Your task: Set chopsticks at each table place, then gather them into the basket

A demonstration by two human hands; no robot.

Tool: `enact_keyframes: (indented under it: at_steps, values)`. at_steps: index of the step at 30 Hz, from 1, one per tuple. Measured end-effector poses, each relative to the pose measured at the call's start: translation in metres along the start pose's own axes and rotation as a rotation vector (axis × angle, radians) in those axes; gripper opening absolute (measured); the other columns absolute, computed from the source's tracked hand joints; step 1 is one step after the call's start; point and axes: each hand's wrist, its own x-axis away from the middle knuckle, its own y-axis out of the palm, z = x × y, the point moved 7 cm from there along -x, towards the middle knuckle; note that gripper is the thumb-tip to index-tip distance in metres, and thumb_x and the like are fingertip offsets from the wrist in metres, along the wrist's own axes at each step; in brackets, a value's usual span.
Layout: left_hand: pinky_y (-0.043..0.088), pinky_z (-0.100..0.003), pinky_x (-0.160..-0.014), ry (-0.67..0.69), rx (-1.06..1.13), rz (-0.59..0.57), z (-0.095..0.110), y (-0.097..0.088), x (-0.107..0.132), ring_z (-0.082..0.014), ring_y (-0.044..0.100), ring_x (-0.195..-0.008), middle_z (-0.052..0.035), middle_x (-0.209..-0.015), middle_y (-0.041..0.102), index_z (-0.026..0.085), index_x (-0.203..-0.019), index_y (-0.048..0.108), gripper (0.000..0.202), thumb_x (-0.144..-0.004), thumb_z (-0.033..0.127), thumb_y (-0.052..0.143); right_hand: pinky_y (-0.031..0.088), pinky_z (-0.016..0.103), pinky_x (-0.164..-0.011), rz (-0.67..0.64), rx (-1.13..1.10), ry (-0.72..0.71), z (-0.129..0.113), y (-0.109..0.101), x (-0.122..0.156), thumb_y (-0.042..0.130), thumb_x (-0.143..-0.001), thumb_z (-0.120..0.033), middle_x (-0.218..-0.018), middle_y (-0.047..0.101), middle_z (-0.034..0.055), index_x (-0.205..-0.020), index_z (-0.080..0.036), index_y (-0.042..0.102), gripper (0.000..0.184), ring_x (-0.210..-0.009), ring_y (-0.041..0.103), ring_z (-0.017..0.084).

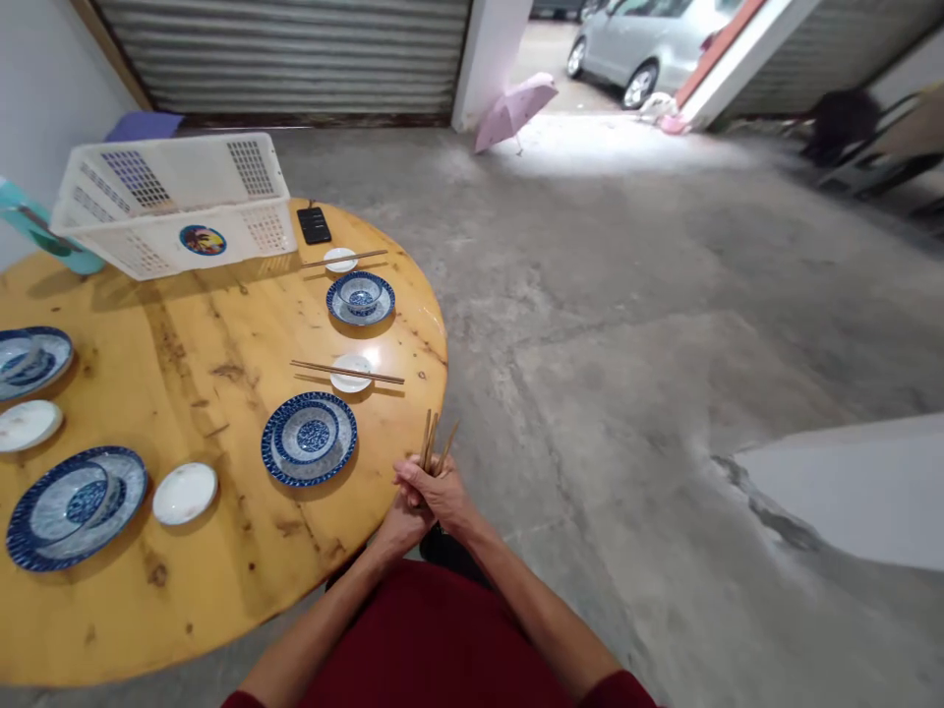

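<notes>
A small bundle of brown chopsticks [429, 440] rises from my two closed hands, just off the table's rounded edge. My right hand [446, 494] wraps the sticks, with its thumb across the front. Against it and slightly lower, my left hand [404, 521] is closed around the bundle's lower part; its fingers are partly hidden. Nearest on the table is a blue-patterned plate [270, 452] with a matching bowl [310, 435] on it. Behind that, one pair of chopsticks [310, 367] lies across a small white dish [352, 381].
The round wooden table [221, 374] also bears a farther place setting with a blue plate [335, 310] and several dishes on the left. A white plastic basket [158, 246] and a black phone [314, 225] sit toward the back. A pink umbrella [510, 113] lies open on the concrete floor.
</notes>
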Motion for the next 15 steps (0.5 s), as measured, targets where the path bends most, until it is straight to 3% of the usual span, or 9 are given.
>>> enact_keyframes:
  at_steps: [3, 6, 8, 11, 15]
  values:
    - [0.050, -0.029, -0.069, 0.085, 0.040, 0.062, 0.004, 0.031, -0.008, -0.0185, 0.057, -0.074, 0.0007, -0.066, 0.054, 0.022, -0.076, 0.057, 0.032, -0.059, 0.013, 0.082, 0.041, 0.023, -0.049, -0.113, 0.034, 0.042, -0.010, -0.031, -0.008, 0.079, -0.069, -0.069, -0.055, 0.061, 0.0001, -0.070, -0.018, 0.072, 0.052, -0.047, 0.051, 0.010]
    - [0.040, -0.024, -0.054, 0.030, 0.045, 0.120, 0.000, 0.044, -0.010, -0.0128, 0.047, -0.055, 0.0038, -0.053, 0.047, 0.020, -0.072, 0.061, 0.024, -0.069, 0.030, 0.083, 0.052, 0.028, -0.064, -0.251, 0.136, 0.010, -0.023, -0.056, -0.026, 0.072, -0.076, -0.071, -0.077, 0.073, 0.0050, -0.084, -0.019, 0.077, 0.053, -0.067, 0.066, 0.017]
    - [0.029, -0.022, -0.046, -0.038, 0.067, 0.200, 0.000, 0.040, -0.008, -0.0087, 0.035, -0.044, 0.0061, -0.047, 0.041, 0.018, -0.075, 0.066, 0.028, -0.078, 0.044, 0.078, 0.055, 0.032, -0.077, -0.293, 0.243, -0.100, -0.035, -0.070, -0.049, 0.061, -0.086, -0.071, -0.086, 0.075, 0.0067, -0.092, -0.019, 0.078, 0.055, -0.082, 0.070, 0.021]
    - [0.017, -0.021, -0.042, -0.060, 0.140, 0.346, 0.007, 0.025, -0.006, -0.0064, 0.028, -0.038, 0.0073, -0.043, 0.039, 0.015, -0.089, 0.073, 0.040, -0.083, 0.055, 0.073, 0.053, 0.035, -0.088, -0.254, 0.489, -0.254, -0.044, -0.083, -0.095, 0.050, -0.095, -0.064, -0.098, 0.074, 0.0081, -0.103, -0.020, 0.075, 0.052, -0.092, 0.070, 0.022]
    - [0.013, -0.021, -0.041, -0.050, 0.247, 0.433, 0.013, 0.016, -0.016, -0.0041, 0.025, -0.036, 0.0050, -0.047, 0.048, 0.013, -0.094, 0.073, 0.042, -0.085, 0.054, 0.072, 0.051, 0.039, -0.097, -0.210, 0.983, -0.324, -0.033, -0.075, -0.151, 0.053, -0.098, -0.047, -0.122, 0.069, 0.0170, -0.120, -0.012, 0.068, 0.044, -0.105, 0.067, 0.026]
